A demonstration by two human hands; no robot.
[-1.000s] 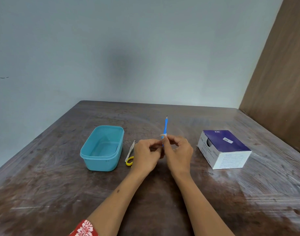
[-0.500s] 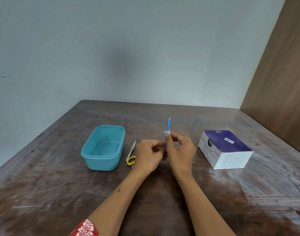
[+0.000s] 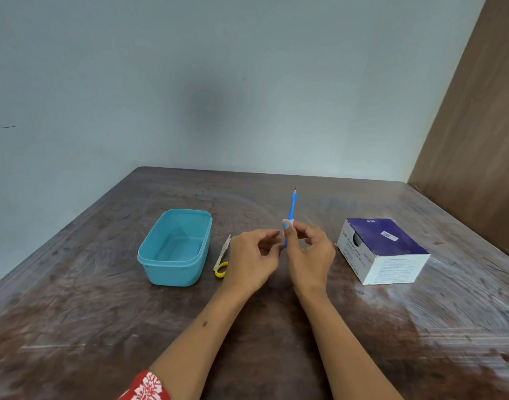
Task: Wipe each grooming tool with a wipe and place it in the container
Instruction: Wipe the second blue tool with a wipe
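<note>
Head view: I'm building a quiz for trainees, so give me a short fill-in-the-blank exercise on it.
1. The right hand holds a slim ____ tool upright.
2. The teal container holds ____ tools.
3. The yellow-handled tool lies between the container and the ____ hand.

Missing: blue; no; left

The left hand (image 3: 252,256) hides the near part of the small yellow-handled tool (image 3: 222,257) beside the blue container (image 3: 175,246). The right hand (image 3: 308,252) covers the blue tool's (image 3: 291,210) lower shaft, and any wipe there is too small to tell. The box's (image 3: 381,251) print is illegible. The bench (image 3: 103,313) runs off the bottom edge.
</note>
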